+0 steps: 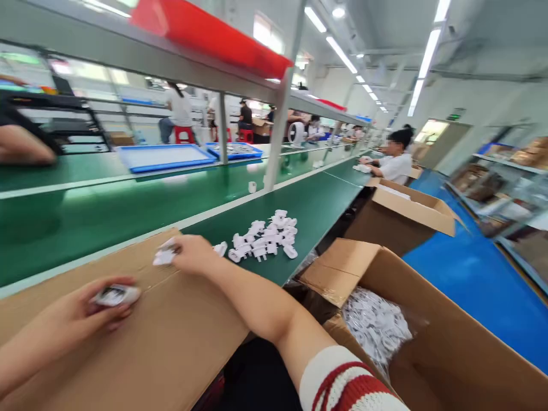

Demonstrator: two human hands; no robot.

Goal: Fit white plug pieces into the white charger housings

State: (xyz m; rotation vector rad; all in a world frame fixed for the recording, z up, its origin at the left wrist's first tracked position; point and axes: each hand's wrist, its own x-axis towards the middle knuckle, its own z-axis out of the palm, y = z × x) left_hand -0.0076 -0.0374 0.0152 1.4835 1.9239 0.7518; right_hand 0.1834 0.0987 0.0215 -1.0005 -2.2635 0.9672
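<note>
In my left hand point(98, 311), over the cardboard sheet point(171, 337), is a small white plastic part point(115, 294) with a dark inside facing up. Thumb and fingers close round its sides. My right hand point(190, 254), at the sheet's far edge, pinches another white plastic piece point(164, 255); its exact shape is blurred. Just right of that hand, a loose pile of white plastic parts point(265, 237) with short prongs lies on the green bench point(317, 200). One white part point(220, 249) lies close to my right wrist, partly hidden.
An open carton point(432, 319) at my right holds a bag of white parts point(377, 325). Behind it stands another carton point(398, 211). A metal post point(279, 128) rises from the bench. Blue trays point(169, 157) sit across the belt. A co-worker point(396, 160) sits farther along.
</note>
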